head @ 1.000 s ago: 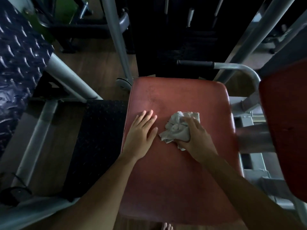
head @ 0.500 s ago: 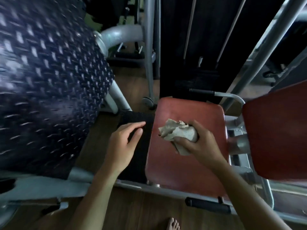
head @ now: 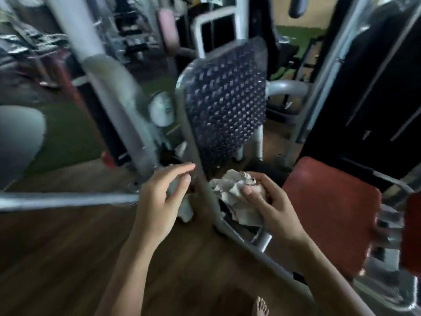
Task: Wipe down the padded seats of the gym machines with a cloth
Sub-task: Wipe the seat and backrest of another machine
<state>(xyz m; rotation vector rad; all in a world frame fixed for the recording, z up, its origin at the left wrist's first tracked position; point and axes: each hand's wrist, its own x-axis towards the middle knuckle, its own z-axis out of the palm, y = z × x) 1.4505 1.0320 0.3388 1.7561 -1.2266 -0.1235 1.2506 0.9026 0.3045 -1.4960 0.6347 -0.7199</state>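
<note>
The red padded seat (head: 328, 208) lies at the right of the blurred view, with a second red pad (head: 413, 233) at the far right edge. My right hand (head: 271, 208) holds a crumpled pale cloth (head: 234, 192) in the air, left of the seat and off its surface. My left hand (head: 159, 199) floats beside it with fingers spread and curled, holding nothing, just in front of a grey machine bar.
A dark studded footplate (head: 225, 106) stands upright behind my hands on a grey frame (head: 198, 169). A horizontal grey bar (head: 68, 200) runs to the left. Wooden floor (head: 57, 258) lies below, with my bare foot (head: 259, 306) at the bottom. More machines fill the background.
My view has swung up and left, away from the red seat. My right hand lifted the cloth off the seat and my left hand came off the pad.
</note>
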